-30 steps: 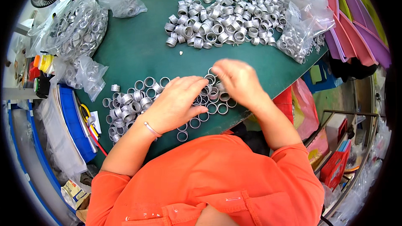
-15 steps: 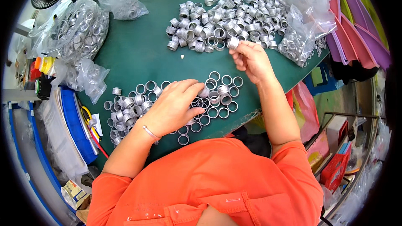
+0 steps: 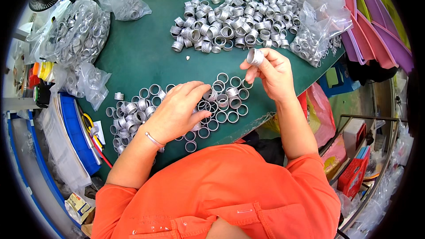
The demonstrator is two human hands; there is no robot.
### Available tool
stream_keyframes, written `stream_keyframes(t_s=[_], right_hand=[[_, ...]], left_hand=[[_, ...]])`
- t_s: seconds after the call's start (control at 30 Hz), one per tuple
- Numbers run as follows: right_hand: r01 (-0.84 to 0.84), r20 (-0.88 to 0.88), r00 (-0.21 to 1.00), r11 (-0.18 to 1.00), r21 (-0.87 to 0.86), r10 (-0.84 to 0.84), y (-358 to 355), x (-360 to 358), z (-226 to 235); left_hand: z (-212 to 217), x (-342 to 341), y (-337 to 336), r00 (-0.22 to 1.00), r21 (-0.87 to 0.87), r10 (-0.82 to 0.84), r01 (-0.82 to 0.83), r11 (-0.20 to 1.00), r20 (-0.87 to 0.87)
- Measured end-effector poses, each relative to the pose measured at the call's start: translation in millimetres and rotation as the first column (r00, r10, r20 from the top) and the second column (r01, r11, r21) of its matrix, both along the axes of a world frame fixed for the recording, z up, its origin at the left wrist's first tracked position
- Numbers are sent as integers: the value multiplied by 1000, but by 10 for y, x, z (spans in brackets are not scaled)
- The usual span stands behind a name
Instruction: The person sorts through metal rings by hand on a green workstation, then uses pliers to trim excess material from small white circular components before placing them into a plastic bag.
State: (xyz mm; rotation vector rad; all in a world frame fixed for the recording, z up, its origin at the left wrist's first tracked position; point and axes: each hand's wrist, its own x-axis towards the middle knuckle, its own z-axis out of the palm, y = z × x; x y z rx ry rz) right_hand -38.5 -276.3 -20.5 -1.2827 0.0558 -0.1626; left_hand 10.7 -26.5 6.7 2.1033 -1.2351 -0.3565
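Observation:
My right hand is raised above the table and pinches a short silvery metal ring with a ribbed outside between thumb and fingers. My left hand lies low over the near group of rings, its fingers curved and its thumb spread apart. A tilted ring touches its fingertips, but no grip on it shows. Right of this hand, several rings stand on end with their round openings up. Left of it, a looser heap lies jumbled; the palm hides part of the group.
A large pile of similar rings covers the far side of the green table. Clear plastic bags of rings stand far left, another bag at right. Pink and purple bins rise beyond the right edge; a blue folder stands left.
My right hand has drawn back from the edge of the far pile toward me, carrying the ring, which now shows its opening. My left hand stays nearly in place over the near rings.

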Motion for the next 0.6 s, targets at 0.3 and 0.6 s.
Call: stream_keyframes(t_s=[0.3, 0.6], right_hand=[[186, 177, 976, 913, -363, -128, 110, -104, 56], [108, 218, 963, 511, -852, 160, -104, 46, -354]], left_hand=[[8, -6, 17, 1000, 0, 17, -17, 1000, -8], [27, -7, 44, 999, 7, 38, -38, 999, -9]])
